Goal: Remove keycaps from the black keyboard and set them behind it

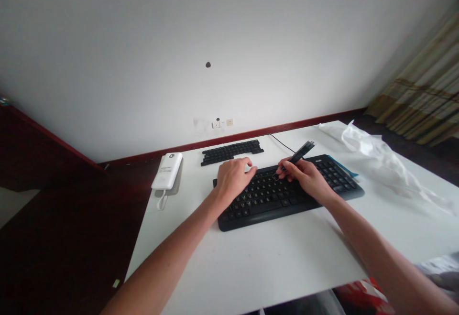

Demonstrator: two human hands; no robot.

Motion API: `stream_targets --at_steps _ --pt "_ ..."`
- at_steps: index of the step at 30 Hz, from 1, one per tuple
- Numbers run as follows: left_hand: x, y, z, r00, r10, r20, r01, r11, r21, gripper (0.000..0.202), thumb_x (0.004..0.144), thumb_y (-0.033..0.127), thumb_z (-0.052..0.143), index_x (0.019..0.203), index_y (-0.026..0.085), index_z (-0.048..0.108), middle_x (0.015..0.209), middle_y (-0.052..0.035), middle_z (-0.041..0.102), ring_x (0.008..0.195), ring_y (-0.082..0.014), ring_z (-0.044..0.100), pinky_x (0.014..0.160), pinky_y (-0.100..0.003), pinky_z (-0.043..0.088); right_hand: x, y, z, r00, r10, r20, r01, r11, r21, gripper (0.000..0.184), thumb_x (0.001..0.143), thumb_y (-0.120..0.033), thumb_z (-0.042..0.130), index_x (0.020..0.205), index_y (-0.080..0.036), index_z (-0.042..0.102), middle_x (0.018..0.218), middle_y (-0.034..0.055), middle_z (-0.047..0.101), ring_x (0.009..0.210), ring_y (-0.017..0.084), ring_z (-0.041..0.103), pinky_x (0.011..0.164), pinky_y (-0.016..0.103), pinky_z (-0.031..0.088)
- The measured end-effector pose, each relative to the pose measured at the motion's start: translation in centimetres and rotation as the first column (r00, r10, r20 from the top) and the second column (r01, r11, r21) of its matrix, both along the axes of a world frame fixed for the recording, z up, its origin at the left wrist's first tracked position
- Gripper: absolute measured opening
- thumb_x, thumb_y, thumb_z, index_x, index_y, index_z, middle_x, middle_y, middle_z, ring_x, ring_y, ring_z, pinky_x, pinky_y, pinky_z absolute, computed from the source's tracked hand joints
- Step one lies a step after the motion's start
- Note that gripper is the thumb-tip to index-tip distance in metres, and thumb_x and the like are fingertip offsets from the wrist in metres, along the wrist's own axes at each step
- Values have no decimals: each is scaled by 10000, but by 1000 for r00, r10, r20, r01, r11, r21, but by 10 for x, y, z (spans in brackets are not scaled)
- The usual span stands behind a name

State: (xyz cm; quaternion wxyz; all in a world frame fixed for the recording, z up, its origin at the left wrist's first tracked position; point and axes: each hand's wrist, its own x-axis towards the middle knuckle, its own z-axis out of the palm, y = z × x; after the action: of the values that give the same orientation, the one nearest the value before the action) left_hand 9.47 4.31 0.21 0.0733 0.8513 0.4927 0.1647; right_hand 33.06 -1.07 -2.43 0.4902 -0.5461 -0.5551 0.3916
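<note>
A black keyboard (287,195) lies on the white table (251,262). My left hand (233,179) rests on the keyboard's upper left part, fingers curled loosely with the fingertips pressing the top rows. My right hand (306,176) is closed round a slim black tool (299,154), held like a pen. The tool's lower wire tip sits on a key near the middle of the keyboard. Its upper end points up and to the right.
A flat black strip of keys (232,151) lies behind the keyboard near the wall. A white power bank (167,171) with a loop cord sits at the table's left edge. Crumpled white plastic (380,157) lies at the right. A black cable (281,144) runs back from the keyboard.
</note>
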Motion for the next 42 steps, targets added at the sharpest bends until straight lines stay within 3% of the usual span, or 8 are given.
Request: stream_targets --at_steps 4,7,10,19,27,33,37,42 --pt "24 -47 3 972 -233 26 233 972 -9 457 879 623 682 1108 228 676 1050 -64 739 960 -240 695 844 -334 536 1 -2 2 1000 1 -11 -1 1000 4 493 879 -674 660 955 -189 709 847 87 769 735 223 709 623 325 543" --pt "33 -73 1 961 -267 -78 269 963 17 612 777 688 750 1093 175 648 1018 -91 706 935 -271 677 789 -365 550 -1 -5 7 999 24 -47 -24 1000 -2 462 887 -641 674 963 -186 700 859 84 764 726 213 707 627 318 532" --pt "34 -86 0 948 -261 -179 268 963 15 618 730 646 816 1061 155 637 986 -97 687 915 -278 665 750 -381 548 -3 -8 12 998 52 -40 -52 999 9 429 912 -609 662 964 -185 693 854 78 760 727 206 702 638 313 525" --pt "32 -91 -12 940 -262 -220 281 958 60 484 778 533 830 1015 164 625 896 -67 695 851 -248 667 702 -370 527 -6 -14 14 980 199 24 -197 978 -68 388 932 -569 657 942 -185 712 875 80 778 748 211 719 647 316 548" --pt "36 -100 -9 941 -236 -242 264 960 90 367 841 396 818 1001 131 620 839 -60 695 796 -223 676 674 -329 514 -7 -15 10 958 283 40 -277 954 -111 403 947 -550 645 1009 -155 693 902 95 769 793 214 721 634 301 564" --pt "37 -112 -9 930 -208 -302 263 953 152 299 946 273 699 1164 76 648 840 -98 708 789 -214 673 675 -324 509 -8 -17 11 936 347 64 -339 935 -105 370 971 -521 624 1043 -165 692 900 80 746 785 201 695 640 295 543" --pt "38 -127 -9 904 -190 -383 264 952 152 427 969 134 594 1375 6 564 739 -98 697 711 -204 672 620 -305 484 -9 -20 16 913 394 106 -387 919 -79 335 987 -494 612 1040 -172 689 900 70 735 825 206 695 680 294 536" --pt "39 -133 -7 886 -204 -417 267 958 99 429 968 144 591 1372 2 572 665 -87 684 644 -189 676 589 -278 465 -9 -24 25 860 436 264 -438 897 -54 298 1005 -463 594 1059 -189 700 922 57 742 843 211 698 744 307 535"
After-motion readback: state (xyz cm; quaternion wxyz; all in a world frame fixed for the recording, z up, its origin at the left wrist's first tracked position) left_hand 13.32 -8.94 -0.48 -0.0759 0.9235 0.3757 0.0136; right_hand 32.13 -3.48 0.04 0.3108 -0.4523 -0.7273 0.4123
